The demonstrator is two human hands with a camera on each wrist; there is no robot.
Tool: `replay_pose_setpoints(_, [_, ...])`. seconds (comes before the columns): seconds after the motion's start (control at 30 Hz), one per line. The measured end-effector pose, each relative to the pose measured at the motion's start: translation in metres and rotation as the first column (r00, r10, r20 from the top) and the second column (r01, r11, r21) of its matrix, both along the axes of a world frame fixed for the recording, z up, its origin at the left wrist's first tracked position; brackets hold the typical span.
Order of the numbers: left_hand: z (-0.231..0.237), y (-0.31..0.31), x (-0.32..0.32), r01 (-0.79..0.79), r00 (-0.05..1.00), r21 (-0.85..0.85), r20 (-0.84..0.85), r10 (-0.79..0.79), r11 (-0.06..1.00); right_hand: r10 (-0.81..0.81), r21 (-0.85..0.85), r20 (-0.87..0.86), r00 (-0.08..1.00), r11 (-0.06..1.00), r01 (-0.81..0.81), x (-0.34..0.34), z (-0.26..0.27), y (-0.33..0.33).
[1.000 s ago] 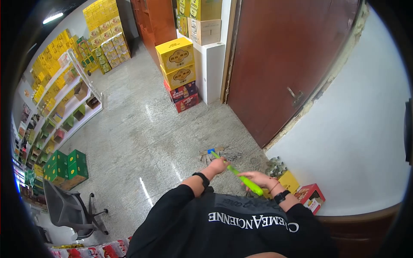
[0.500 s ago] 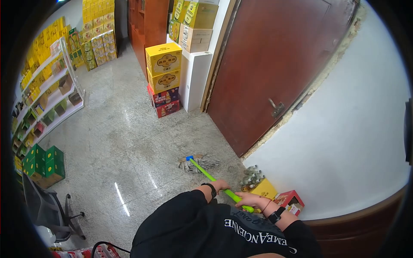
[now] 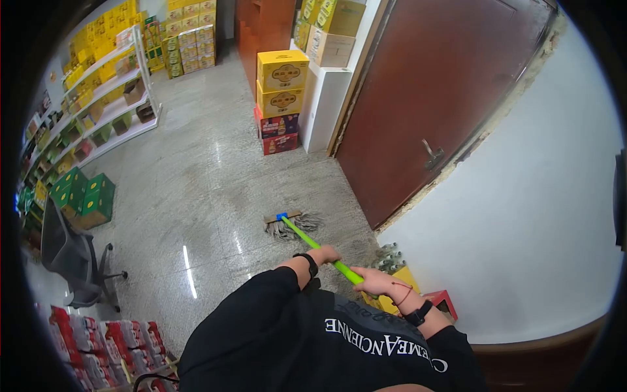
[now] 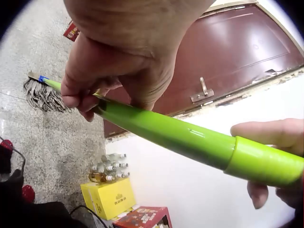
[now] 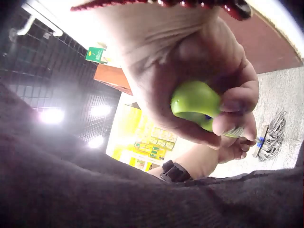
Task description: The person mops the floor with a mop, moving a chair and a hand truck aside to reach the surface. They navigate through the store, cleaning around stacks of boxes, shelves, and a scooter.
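A mop with a bright green handle (image 3: 302, 234) slants down and away from the person in the head view. Its grey string head (image 3: 304, 225), with a blue joint (image 3: 281, 216), lies spread on the floor. My left hand (image 3: 324, 253) grips the handle partway down; in the left wrist view its fingers (image 4: 80, 97) curl round the green tube. Higher up, my right hand (image 3: 377, 281) holds the thick end of the handle. The right wrist view shows the rounded green end cap (image 5: 194, 100) inside the right palm, fingers wrapped about it.
Glass bottles (image 3: 390, 256), a yellow box (image 3: 406, 277) and a red box (image 3: 444, 304) stand by the wall on the right. Beyond the mop is a brown door (image 3: 437, 98). Stacked cartons (image 3: 282, 101) flank it. A desk chair (image 3: 72, 255) and shelves (image 3: 121, 98) occupy the left.
The mop head has moved away from the hands and left, farther from the door's base, showing more of the handle. Both hands keep their hold while the head view shifts.
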State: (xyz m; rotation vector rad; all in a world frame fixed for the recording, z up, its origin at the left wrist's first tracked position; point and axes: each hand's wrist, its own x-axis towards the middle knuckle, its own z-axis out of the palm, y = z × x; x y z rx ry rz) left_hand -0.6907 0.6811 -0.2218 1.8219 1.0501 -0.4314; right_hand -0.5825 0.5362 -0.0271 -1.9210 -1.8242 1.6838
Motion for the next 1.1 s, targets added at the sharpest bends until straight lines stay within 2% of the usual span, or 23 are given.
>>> replay_pose_setpoints(0.07, [-0.003, 0.005, -0.018, 0.077, 0.997, 0.135, 0.013, -0.080, 0.988, 0.042, 0.059, -0.019, 0.999, 0.997, -0.041, -0.004, -0.013, 0.006])
replay_pose_setpoints(0.1, [-0.018, 0.011, -0.025, 0.473, 0.874, 0.419, -0.114, -0.472, 0.775, 0.053, 0.046, -0.021, 0.998, 0.998, -0.052, -0.009, -0.017, 0.011])
replay_pose_setpoints(0.13, [-0.032, 0.017, -0.034, 0.464, 0.880, 0.414, -0.114, -0.462, 0.783, 0.062, 0.030, -0.024, 0.998, 0.998, -0.061, -0.015, -0.019, 0.015])
replay_pose_setpoints(0.2, [-0.049, 0.025, -0.050, 0.184, 0.982, 0.302, -0.103, -0.160, 0.936, 0.097, 0.007, -0.020, 0.995, 0.995, -0.097, -0.029, -0.013, 0.024])
replay_pose_setpoints(0.23, [-0.048, 0.027, -0.057, 0.171, 0.984, 0.292, -0.104, -0.147, 0.941, 0.120, -0.011, -0.014, 0.993, 0.993, -0.120, -0.036, -0.007, 0.028])
replay_pose_setpoints(0.27, [-0.045, 0.031, -0.066, 0.229, 0.973, 0.325, -0.115, -0.202, 0.918, 0.136, -0.020, -0.019, 0.991, 0.990, -0.136, -0.042, 0.008, 0.032])
replay_pose_setpoints(0.3, [-0.043, 0.033, -0.077, 0.285, 0.958, 0.357, -0.131, -0.255, 0.890, 0.181, -0.038, 0.046, 0.982, 0.983, -0.179, -0.051, 0.028, 0.035])
replay_pose_setpoints(0.33, [-0.040, 0.035, -0.086, 0.271, 0.962, 0.353, -0.134, -0.238, 0.896, 0.225, -0.054, 0.111, 0.968, 0.974, -0.221, -0.058, 0.038, 0.040])
replay_pose_setpoints(0.43, [-0.037, 0.051, -0.105, 0.189, 0.974, 0.381, -0.186, -0.126, 0.905, 0.308, 0.028, 0.192, 0.932, 0.947, -0.319, -0.072, 0.032, 0.061])
replay_pose_setpoints(0.5, [-0.044, 0.063, -0.120, 0.261, 0.958, 0.388, -0.215, -0.188, 0.884, 0.359, 0.065, 0.240, 0.902, 0.921, -0.384, -0.087, 0.015, 0.078])
replay_pose_setpoints(0.57, [-0.068, 0.079, -0.138, 0.140, 0.983, 0.392, -0.168, -0.079, 0.909, 0.397, 0.282, 0.357, 0.846, 0.817, -0.502, -0.106, -0.016, 0.095])
replay_pose_setpoints(0.63, [-0.075, 0.102, -0.157, 0.061, 0.992, 0.387, -0.125, -0.013, 0.920, 0.392, 0.237, 0.316, 0.864, 0.849, -0.472, -0.126, -0.007, 0.122])
replay_pose_setpoints(0.67, [-0.071, 0.114, -0.169, -0.051, 0.997, 0.426, -0.035, 0.073, 0.903, 0.378, 0.190, 0.273, 0.885, 0.880, -0.435, -0.139, -0.001, 0.138])
replay_pose_setpoints(0.7, [-0.067, 0.126, -0.182, -0.168, 0.986, 0.453, 0.059, 0.158, 0.876, 0.379, 0.239, 0.273, 0.884, 0.864, -0.444, -0.147, -0.003, 0.158])
replay_pose_setpoints(0.73, [-0.062, 0.143, -0.193, -0.178, 0.984, 0.450, 0.061, 0.169, 0.875, 0.389, 0.235, 0.275, 0.879, 0.859, -0.454, -0.156, -0.006, 0.180])
replay_pose_setpoints(0.8, [-0.049, 0.180, -0.209, -0.375, 0.927, 0.194, 0.103, 0.361, 0.907, 0.385, 0.260, 0.299, 0.873, 0.847, -0.463, -0.176, -0.014, 0.223])
replay_pose_setpoints(0.87, [-0.025, 0.211, -0.232, -0.391, 0.919, 0.138, 0.115, 0.377, 0.910, 0.434, 0.235, 0.312, 0.845, 0.827, -0.511, -0.200, -0.022, 0.265])
replay_pose_setpoints(0.93, [-0.005, 0.239, -0.251, -0.548, 0.826, -0.047, 0.125, 0.549, 0.835, 0.434, 0.228, 0.340, 0.834, 0.823, -0.521, -0.223, -0.032, 0.305])
replay_pose_setpoints(0.97, [0.009, 0.250, -0.261, -0.552, 0.823, -0.049, 0.127, 0.553, 0.833, 0.443, 0.223, 0.344, 0.828, 0.818, -0.530, -0.233, -0.035, 0.321])
replay_pose_setpoints(1.03, [0.030, 0.272, -0.280, -0.530, 0.813, -0.059, 0.247, 0.527, 0.846, 0.404, 0.226, 0.356, 0.842, 0.838, -0.498, -0.255, -0.052, 0.355])
replay_pose_setpoints(1.1, [0.016, 0.303, -0.294, -0.505, 0.831, -0.051, 0.243, 0.501, 0.862, 0.365, 0.222, 0.363, 0.857, 0.860, -0.460, -0.268, -0.072, 0.383])
